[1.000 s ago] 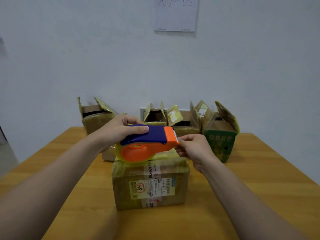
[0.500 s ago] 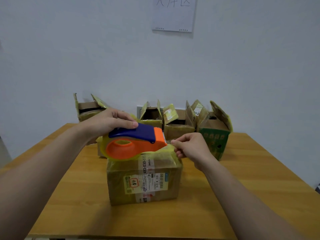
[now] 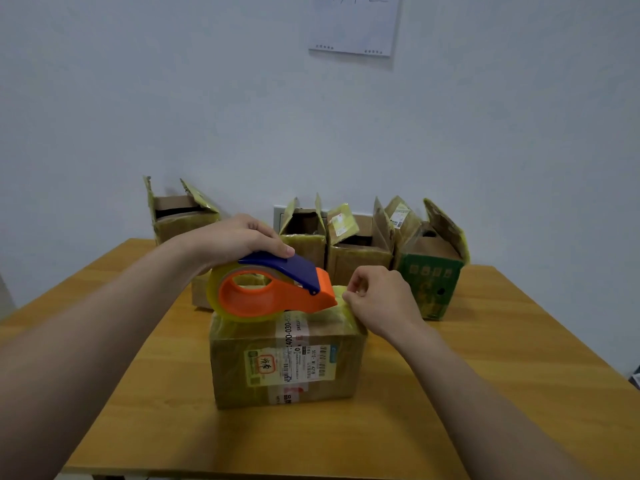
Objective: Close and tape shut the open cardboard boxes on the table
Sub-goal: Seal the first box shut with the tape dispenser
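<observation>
A closed cardboard box (image 3: 287,365) with shipping labels stands in the middle of the wooden table (image 3: 485,375). My left hand (image 3: 239,239) grips an orange and blue tape dispenser (image 3: 273,292) that rests on the box's top. My right hand (image 3: 379,299) pinches the yellowish tape end (image 3: 341,294) at the dispenser's mouth, over the box's top right edge. Several open boxes stand along the back: one at the left (image 3: 180,213), two in the middle (image 3: 304,230) (image 3: 360,244), and a green one (image 3: 433,268) at the right.
A smaller box (image 3: 201,292) sits partly hidden behind the dispenser and my left forearm. A white wall rises behind the table, with a paper sheet (image 3: 353,26) taped high up. The table's front edge is near the bottom of the view.
The dispenser has come down and left onto the box's top. My right hand stays at its mouth, pinching the tape end. The view has pulled back from the table.
</observation>
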The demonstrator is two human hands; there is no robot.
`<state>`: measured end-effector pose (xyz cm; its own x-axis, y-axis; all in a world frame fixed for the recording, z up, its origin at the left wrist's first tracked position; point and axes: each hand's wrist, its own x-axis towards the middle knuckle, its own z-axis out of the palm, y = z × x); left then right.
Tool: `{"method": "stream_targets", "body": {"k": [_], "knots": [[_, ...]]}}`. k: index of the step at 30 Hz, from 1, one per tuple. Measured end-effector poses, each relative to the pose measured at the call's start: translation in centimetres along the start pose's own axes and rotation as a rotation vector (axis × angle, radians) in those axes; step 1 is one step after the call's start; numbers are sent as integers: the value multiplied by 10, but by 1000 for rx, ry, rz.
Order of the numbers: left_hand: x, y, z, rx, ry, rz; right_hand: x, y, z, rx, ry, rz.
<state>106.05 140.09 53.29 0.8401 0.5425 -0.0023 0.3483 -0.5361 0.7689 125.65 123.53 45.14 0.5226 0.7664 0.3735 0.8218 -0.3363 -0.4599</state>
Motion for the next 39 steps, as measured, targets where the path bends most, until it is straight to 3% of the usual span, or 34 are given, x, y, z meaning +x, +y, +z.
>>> {"method": "stream_targets", "body": {"k": [9,12,16,20,22,24,26,34,39], "knots": [[8,5,5,60,-14,-35,-3,-5,8,-241,-25,-59],[9,5,5,67,-4,-47,0,3,9,-205,-38,15],[8,6,5,60,4,-63,-1,20,10,17,-21,149],[9,9,9,66,-1,-80,-21,18,14,49,196,-170],[9,10,10,72,2,-87,-33,11,15,5,18,-300],[10,10,11,82,10,-91,-43,8,16,-48,-210,-312],[9,11,10,79,8,-88,-46,9,16,-120,-303,-315],[-6,1,6,-44,95,-135,-41,-2,20,-385,-284,-298],[-22,-14,16,-238,152,-71,-44,-16,30,-285,-229,-196]]}}
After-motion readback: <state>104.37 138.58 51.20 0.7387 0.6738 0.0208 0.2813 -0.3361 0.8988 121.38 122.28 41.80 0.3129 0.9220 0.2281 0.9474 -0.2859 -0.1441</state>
